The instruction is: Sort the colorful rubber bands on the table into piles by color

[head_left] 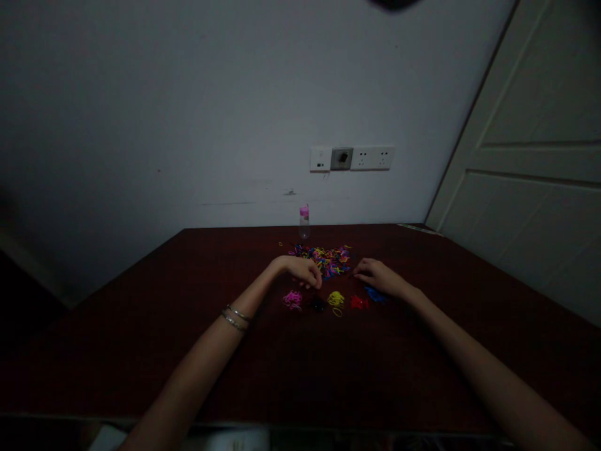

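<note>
My left hand (305, 272) hovers just above a small pile of black rubber bands (318, 304), its fingers curled down and closed; whatever they hold is too small to make out. At the right edge of a mixed heap of coloured rubber bands (331, 258), my right hand (373, 274) has its fingertips pressed together, and anything between them is hidden. Sorted small piles lie in a row nearer me: pink bands (292, 300), the black ones, yellow bands (335, 299), red bands (359, 302) and blue bands (375, 294), these last below my right hand.
A clear bottle with a pink top (304, 222) stands behind the heap, near the wall. A single band (280, 243) lies apart at the heap's left. The dark red table (225, 369) meets a wall with sockets (372, 158); a panelled door (530, 163) is at right.
</note>
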The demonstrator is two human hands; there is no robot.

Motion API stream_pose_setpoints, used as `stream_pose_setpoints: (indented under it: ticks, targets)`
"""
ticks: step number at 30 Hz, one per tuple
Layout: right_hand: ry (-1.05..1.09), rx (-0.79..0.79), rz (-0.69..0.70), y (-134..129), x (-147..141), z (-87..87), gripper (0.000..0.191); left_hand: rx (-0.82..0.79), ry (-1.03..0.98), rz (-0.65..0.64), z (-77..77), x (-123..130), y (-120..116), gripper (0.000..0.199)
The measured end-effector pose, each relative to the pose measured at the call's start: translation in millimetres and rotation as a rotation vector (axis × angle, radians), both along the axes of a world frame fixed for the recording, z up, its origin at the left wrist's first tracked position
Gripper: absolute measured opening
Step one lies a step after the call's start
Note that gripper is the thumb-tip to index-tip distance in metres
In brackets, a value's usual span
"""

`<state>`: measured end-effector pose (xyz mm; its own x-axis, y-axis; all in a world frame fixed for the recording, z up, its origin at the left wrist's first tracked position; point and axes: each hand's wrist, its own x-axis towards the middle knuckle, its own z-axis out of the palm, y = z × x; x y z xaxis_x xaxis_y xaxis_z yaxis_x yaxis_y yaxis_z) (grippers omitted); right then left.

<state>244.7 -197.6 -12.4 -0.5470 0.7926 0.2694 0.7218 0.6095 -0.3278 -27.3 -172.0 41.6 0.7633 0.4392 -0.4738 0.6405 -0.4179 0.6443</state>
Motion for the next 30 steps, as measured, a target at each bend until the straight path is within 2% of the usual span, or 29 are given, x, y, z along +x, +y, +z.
stream_pose_setpoints:
  ticks: [7,13,16,21,26,30]
  targets:
    - [0.0,0.026,-0.022,-4,-4,5.3,0.016,0.115,-0.238,0.18,-3.5,-27,24,0.027]
    - [0.122,0.104,0.047,-21,-32,19.7,0.015,0.254,-0.198,0.286,-4.2,-47,36,0.025]
    - [0.165,0.108,0.139,-33,-56,23.1,0.014,0.275,-0.161,0.282,-4.1,-47,34,0.025]
    - [0.126,0.054,0.256,-52,-82,23.5,0.015,0.212,-0.089,0.197,-9.1,-39,28,0.023]
    - [0.087,0.007,0.273,-60,-86,24.3,0.017,0.274,-0.071,0.155,-13.9,-30,28,0.022]
    - [0.109,0.035,0.26,-55,-80,25.9,0.019,0.335,-0.01,0.138,-15.5,-24,25,0.022]
